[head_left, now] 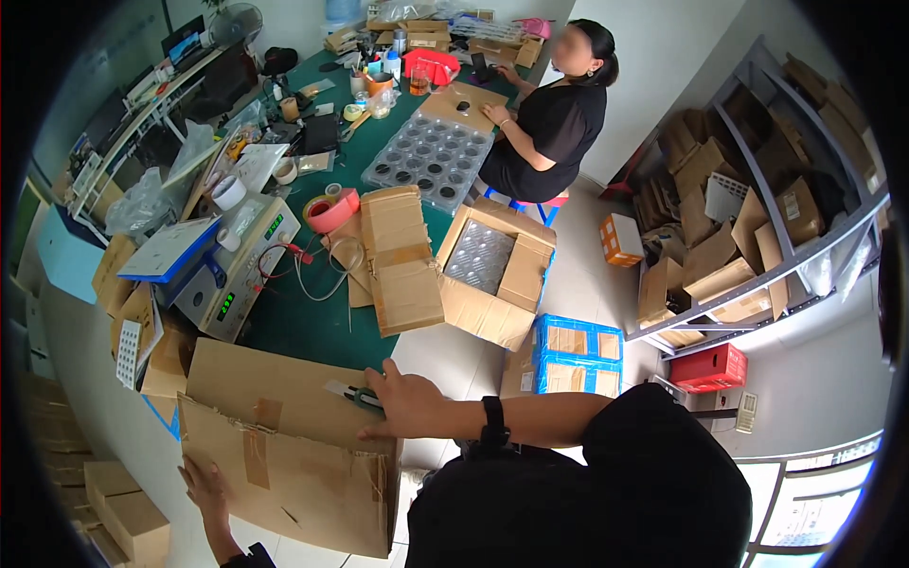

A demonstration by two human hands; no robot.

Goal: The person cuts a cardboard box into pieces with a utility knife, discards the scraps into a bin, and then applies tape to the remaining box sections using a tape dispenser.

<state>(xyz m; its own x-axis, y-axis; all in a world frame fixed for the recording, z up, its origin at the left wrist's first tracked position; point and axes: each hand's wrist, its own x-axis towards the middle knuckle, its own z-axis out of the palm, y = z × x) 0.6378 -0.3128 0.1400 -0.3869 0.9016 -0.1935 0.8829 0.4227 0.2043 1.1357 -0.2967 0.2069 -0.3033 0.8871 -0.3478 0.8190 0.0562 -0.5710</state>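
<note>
In front of me a large brown cardboard box (312, 488) stands at the table's near edge with its far flap (275, 374) raised and tape on its torn near flap. My left hand (206, 488) lies against the box's near left side, fingers stretched along the cardboard. Over the right end of the box, my right hand (409, 402) is closed around dark green-handled scissors (365, 398). Their pale blades point left across the far flap. Part of the handles is hidden by my fingers.
A power supply (237, 270) with leads stands left on the green table (312, 331). Beyond are a cardboard piece (402, 265), a clear tray of round cells (426, 156) and an open carton (492, 308). A seated person (559, 123) works at the far side. Shelves (748, 189) line the right.
</note>
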